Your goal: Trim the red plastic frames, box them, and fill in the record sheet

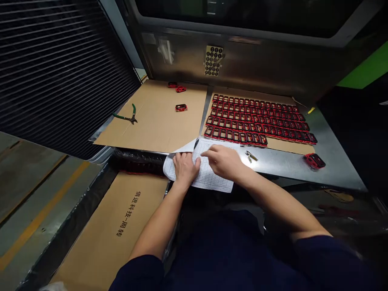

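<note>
Printed sheets with a table grid (209, 178) lie over the front edge of the metal bench, and one sheet is folded back at the left. My left hand (184, 166) rests on the paper's left part, its fingers spread a little over the folded edge. Above the paper's middle is my right hand (222, 161), index finger pointing left, the other fingers curled; whether anything is inside them is hidden. A dark pen-like object (196, 144) lies at the sheet's top edge. Just right of the paper sit small metal clippers (251, 156).
Rows of red-and-black frames (257, 119) cover the right cardboard. Green-handled pliers (132, 119) and a few red parts (181, 107) lie on the left cardboard (160, 129). Another red part (315, 161) sits at right. A large carton (103, 226) stands below left.
</note>
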Demonstrator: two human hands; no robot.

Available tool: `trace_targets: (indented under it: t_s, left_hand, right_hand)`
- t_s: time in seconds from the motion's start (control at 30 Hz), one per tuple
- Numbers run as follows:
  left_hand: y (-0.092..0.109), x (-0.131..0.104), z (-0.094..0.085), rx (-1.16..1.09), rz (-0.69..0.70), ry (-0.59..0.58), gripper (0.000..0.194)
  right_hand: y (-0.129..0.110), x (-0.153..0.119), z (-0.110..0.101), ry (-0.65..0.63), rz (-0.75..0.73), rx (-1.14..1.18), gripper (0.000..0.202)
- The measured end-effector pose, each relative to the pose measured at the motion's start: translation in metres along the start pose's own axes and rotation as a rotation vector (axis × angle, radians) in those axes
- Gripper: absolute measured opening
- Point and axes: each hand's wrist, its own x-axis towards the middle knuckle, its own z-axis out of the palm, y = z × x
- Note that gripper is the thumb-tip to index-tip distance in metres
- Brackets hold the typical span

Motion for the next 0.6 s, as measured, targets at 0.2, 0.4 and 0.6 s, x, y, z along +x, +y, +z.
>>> trace_targets:
  t_s: [0.2,0.4,0.6]
  left_hand:
    - [-0.008,0.005,0.000,-0.097,-0.017,0.017,0.080]
    - [-0.021,0.013,-0.011,-0.097,-0.010,-0.054,0.081]
    - [-0.030,0.015,-0.029,0.011,0.157,-0.156,0.062]
  right_hand:
    - [-0.018,0.070,0.018,-0.127,-0.127,-0.220,0.028]
    - [-0.025,0.090,0.010,-0.145,-0.260,-0.247,0.019]
    - [-0.007,0.008,-0.005,-0.048,0.004,-0.262,0.021]
